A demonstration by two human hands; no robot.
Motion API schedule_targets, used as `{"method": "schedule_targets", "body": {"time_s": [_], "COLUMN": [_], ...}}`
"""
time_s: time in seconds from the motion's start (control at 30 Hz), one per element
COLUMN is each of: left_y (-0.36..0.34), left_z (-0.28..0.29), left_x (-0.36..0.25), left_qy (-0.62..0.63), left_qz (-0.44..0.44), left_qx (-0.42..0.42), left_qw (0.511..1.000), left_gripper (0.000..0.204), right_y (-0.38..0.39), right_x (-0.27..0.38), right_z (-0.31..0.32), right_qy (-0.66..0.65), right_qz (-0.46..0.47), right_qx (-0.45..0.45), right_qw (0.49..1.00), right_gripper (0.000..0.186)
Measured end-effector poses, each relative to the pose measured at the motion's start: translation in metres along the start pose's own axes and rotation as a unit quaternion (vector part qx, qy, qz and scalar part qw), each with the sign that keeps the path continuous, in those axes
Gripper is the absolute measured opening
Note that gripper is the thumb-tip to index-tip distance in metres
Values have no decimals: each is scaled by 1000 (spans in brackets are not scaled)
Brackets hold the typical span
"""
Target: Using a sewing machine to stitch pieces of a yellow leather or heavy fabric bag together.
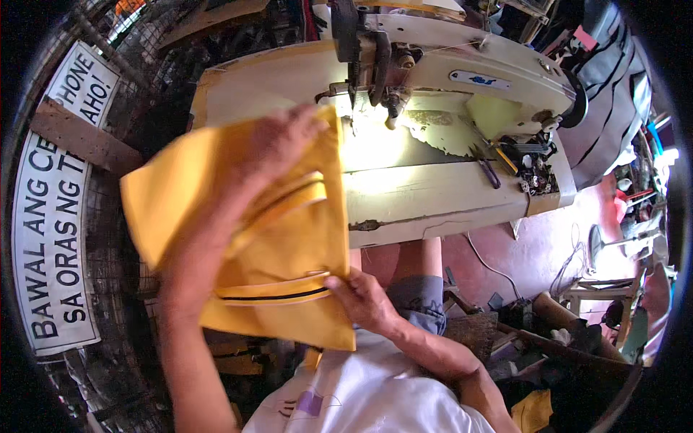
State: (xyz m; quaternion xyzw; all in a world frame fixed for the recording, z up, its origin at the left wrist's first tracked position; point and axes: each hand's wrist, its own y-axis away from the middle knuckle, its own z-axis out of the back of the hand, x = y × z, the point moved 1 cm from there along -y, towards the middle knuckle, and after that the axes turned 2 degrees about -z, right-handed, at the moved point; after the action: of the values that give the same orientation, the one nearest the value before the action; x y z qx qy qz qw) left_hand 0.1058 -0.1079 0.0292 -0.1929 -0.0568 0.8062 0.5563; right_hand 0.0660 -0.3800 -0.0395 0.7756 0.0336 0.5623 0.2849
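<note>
A piece of yellow fabric (296, 249) is held up at the left of the sewing machine, crossed by two bands with black and white trim. My left hand (285, 141), smeared by motion, has its fingers curled at the upper right corner of the fabric, and its forearm crosses in front of the cloth. Lower down, my right hand (359, 297) pinches the fabric's right edge between thumb and fingers, beside the lower trimmed band. The sewing machine (462, 54) stands beyond, its lamp shining below the needle area. The fabric's far side is hidden.
On the machine's bed (426, 198) lie a purple-handled tool (488, 170), a yellow-handled tool (503, 155) and a pile of small metal parts (535, 177). A lettered sign (54, 238) hangs on wire mesh at left. Grey bags (610, 94) stand at right. A cord (494, 268) runs over the floor.
</note>
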Motion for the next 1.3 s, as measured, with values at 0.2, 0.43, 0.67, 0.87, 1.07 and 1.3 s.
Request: {"method": "schedule_targets", "body": {"time_s": [0.2,0.43,0.67,0.87,1.07,1.3], "left_y": [14,20,18,4,-20,-35], "left_z": [-73,-69,-64,-55,-49,-57], "left_x": [2,-11,-14,-25,-9,9], "left_qy": [40,61,63,92,125,341], "left_qz": [-126,-101,-131,-57,-3,-52], "left_qx": [-52,-44,-41,93,260,308], "left_qw": [990,992,989,990,958,887], "left_gripper": [40,45,53,65,80,24], "right_y": [15,-38,-88,-68,-15,-23], "right_x": [-24,65,62,63,75,69], "right_z": [56,80,98,118,246,258], "right_qy": [49,508,540,277,606,632], "right_qz": [14,437,473,375,232,241], "right_qx": [12,-203,-157,-225,-510,-466], "right_qw": [999,714,679,856,565,570], "right_gripper": [34,47,42,40,36,28]}}
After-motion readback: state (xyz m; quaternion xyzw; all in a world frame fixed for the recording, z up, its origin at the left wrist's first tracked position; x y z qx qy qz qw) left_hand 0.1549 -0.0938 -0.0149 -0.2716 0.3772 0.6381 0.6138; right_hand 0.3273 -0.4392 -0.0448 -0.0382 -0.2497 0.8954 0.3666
